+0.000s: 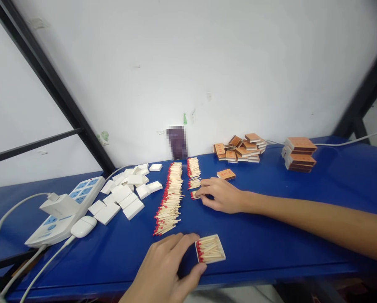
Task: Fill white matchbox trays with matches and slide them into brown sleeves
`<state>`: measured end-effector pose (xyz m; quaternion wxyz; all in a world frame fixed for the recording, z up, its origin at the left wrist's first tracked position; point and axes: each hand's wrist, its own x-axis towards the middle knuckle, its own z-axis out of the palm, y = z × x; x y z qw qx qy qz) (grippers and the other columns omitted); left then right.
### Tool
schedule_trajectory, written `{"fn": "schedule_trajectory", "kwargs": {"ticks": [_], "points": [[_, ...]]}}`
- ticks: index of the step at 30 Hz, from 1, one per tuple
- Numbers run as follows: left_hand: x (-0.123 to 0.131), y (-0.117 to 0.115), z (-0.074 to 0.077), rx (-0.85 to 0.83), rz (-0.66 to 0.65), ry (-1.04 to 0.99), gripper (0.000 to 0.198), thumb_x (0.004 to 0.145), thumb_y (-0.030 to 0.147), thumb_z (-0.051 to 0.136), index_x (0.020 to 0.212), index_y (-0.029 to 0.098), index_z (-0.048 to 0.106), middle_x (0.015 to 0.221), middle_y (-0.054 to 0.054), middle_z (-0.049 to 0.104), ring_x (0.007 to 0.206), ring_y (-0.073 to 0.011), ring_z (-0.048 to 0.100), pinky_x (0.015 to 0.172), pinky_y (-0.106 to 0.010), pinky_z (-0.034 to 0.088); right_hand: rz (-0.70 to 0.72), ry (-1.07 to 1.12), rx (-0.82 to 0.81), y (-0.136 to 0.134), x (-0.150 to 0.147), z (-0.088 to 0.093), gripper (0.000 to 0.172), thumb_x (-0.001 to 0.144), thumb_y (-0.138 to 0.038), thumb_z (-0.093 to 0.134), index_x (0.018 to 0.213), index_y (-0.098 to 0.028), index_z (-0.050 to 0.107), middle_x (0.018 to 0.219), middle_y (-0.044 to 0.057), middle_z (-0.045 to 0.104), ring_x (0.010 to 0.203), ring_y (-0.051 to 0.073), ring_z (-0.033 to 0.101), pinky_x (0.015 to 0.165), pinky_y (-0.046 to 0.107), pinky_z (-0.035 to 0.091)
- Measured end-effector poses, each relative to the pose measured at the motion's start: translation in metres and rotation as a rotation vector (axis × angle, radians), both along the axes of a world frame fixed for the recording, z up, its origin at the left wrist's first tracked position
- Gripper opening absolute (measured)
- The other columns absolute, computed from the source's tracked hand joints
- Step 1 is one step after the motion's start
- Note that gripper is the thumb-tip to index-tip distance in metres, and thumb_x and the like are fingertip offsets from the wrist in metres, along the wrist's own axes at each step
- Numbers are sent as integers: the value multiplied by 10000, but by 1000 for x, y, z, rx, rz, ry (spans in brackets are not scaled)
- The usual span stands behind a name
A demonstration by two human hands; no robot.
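My left hand point(164, 269) rests near the front edge of the blue table point(270, 235), fingers and thumb closed on the left side of a small white tray point(211, 249) full of red-tipped matches. My right hand point(221, 194) reaches in from the right. Its fingertips pinch a few matches point(194, 195) at the near end of the shorter match row point(193, 172). A longer row of matches point(170, 198) lies just left of it. One orange matchbox sleeve point(226, 174) lies behind my right hand.
Several empty white trays point(125, 191) lie scattered at the left, beside a white power strip point(65, 210) with plugs and cables. A heap of orange matchboxes point(240, 148) and a stack of packs point(299, 154) stand at the back right by the wall.
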<state>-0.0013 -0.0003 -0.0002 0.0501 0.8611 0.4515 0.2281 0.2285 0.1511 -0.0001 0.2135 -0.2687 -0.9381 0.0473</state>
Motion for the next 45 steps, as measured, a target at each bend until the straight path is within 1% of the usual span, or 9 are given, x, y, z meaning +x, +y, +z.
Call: {"fn": "schedule_trajectory", "kwargs": {"ticks": [8,15,21,26,29,34,38,41,45], "points": [[1,2,2,-17,-5,12,352,907,365,669,1243,291,595,1098,-8,719,943,-217,709,812,-304,573,-13,18,-10,-1,0,1,240,937,-186,509,994,-183,743,874,46,665,776,165,586,728,304,359],[2,1,3,-49,-6,12,352,917,363,662,1254,291,589,1116,-13,711,969,-217,700,845,-311,561,-57,-1,-10,0,-1,0,262,931,-200,515,1055,-201,746,893,47,678,797,179,596,732,313,352],[0,2,2,-52,-16,3,358,922,373,652,1264,294,580,1101,-9,710,954,-227,700,827,-337,569,-44,-16,-1,-1,-1,1,259,937,-216,500,985,-193,753,855,41,674,760,171,579,717,317,338],[0,3,2,-68,-25,-2,342,930,376,642,1254,282,584,1049,-11,713,912,-225,699,807,-339,571,-67,9,-6,-1,-2,2,263,927,-205,507,1042,-193,744,860,38,676,774,174,592,718,315,334],[1,3,2,-83,-21,10,348,935,384,639,1263,285,578,1063,-10,709,912,-228,695,805,-346,568,-87,-7,-12,-1,-1,2,267,925,-209,507,1056,-197,740,857,38,671,776,179,595,702,312,331],[1,2,4,-95,-16,16,351,926,363,650,1261,286,578,1067,-2,707,910,-229,691,798,-348,563,-71,-1,-24,-1,-2,2,257,919,-200,507,1027,-183,739,880,45,682,790,178,600,728,313,350],[2,2,5,-81,-15,7,366,923,358,653,1274,287,573,1097,-3,704,876,-220,690,801,-346,559,-105,6,-30,-3,-2,2,295,921,-214,499,1128,-176,706,942,63,684,837,195,608,761,323,364],[2,2,5,-90,-23,12,356,922,355,652,1262,278,581,1062,-7,710,869,-222,690,787,-341,560,-136,-14,-33,-3,-3,3,349,935,-244,483,1227,-170,659,1011,85,674,887,215,610,777,336,372],[2,2,5,-95,-22,8,342,921,354,650,1249,275,589,1036,-9,713,863,-222,688,779,-336,559,-151,-47,-43,-3,-2,4,368,953,-272,464,1263,-168,633,1028,93,660,910,227,610,781,345,371]]}}
